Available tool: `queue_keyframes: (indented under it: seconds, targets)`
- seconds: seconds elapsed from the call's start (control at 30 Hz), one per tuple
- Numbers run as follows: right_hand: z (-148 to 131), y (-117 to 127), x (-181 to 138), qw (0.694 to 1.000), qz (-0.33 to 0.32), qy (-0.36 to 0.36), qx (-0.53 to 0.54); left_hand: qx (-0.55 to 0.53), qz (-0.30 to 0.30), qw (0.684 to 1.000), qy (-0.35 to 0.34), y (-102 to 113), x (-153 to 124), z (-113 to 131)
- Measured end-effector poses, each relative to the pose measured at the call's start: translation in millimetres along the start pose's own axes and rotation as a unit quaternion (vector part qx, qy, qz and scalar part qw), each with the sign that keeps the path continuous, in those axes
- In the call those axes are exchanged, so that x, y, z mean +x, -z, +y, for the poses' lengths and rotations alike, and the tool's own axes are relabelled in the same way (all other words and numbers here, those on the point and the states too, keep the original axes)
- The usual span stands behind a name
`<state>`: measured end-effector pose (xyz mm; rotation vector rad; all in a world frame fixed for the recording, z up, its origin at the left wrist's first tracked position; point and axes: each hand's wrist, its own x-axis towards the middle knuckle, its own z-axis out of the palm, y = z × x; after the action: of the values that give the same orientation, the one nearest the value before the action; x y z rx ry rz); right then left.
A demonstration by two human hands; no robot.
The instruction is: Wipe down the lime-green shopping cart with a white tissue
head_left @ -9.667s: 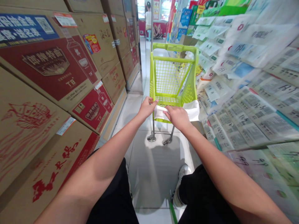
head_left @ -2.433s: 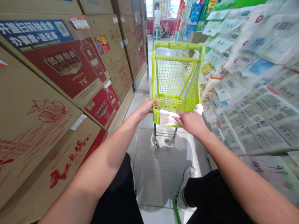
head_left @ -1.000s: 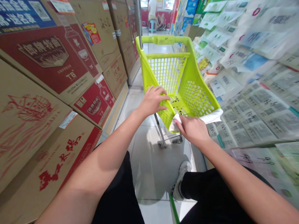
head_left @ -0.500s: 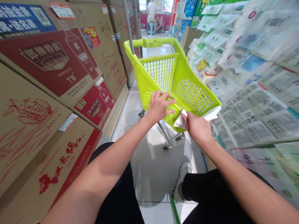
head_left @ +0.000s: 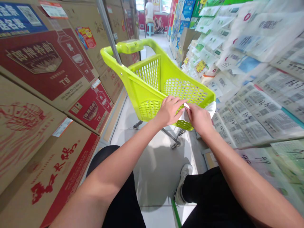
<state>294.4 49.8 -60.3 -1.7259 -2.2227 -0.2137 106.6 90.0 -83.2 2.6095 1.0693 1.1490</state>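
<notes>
A lime-green shopping cart (head_left: 144,85) with perforated plastic sides stands turned in front of me. My right hand (head_left: 200,118) is closed on a white cloth (head_left: 184,115) at the cart's near edge; whether it is cloth or paper I cannot tell. Some white material (head_left: 211,109) also shows beyond that hand, draped at the basket's corner. My left hand (head_left: 169,110) lies over the near rim, fingers stretched out. Its fingertips reach the upper edge of the white cloth beside my right hand. Part of the rim is hidden behind both hands.
Stacked cardboard cartons (head_left: 78,63) line the left side. On the right, plastic-wrapped white packs (head_left: 249,104) are piled high. A person (head_left: 149,14) is by a blue stool (head_left: 150,29) down the aisle. A green stick (head_left: 176,213) lies near my shoe (head_left: 184,185).
The cart has swung, its handle end moving left. My left hand has shifted right, bringing its fingers to the white cloth, while my right hand keeps its grip.
</notes>
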Motion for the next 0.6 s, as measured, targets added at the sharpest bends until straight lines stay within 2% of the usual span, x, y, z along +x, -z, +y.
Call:
queue_keyframes:
  seconds: [0.1, 0.27, 0.47, 0.6]
  targets:
    - [-8.6, 0.8, 5.9, 0.999, 0.021, 0.018, 0.045, -0.015, -0.014, 1.0, -0.002, 9.1, 7.7, 1.0]
    - [-18.8, 7.9, 10.1, 0.996, 0.038, 0.047, 0.073, 0.039, -0.033, 0.998, 0.032, 35.6, 16.9, -9.7]
    - [-8.1, 16.1, 11.8, 0.999, -0.003, 0.028, 0.014, 0.094, 0.061, 0.991, 0.074, 84.9, -2.6, -26.8]
    - [4.0, 14.0, 8.7, 0.999, -0.005, 0.029, 0.023, 0.15, 0.129, 0.975, 0.1, 101.6, -21.2, -29.7]
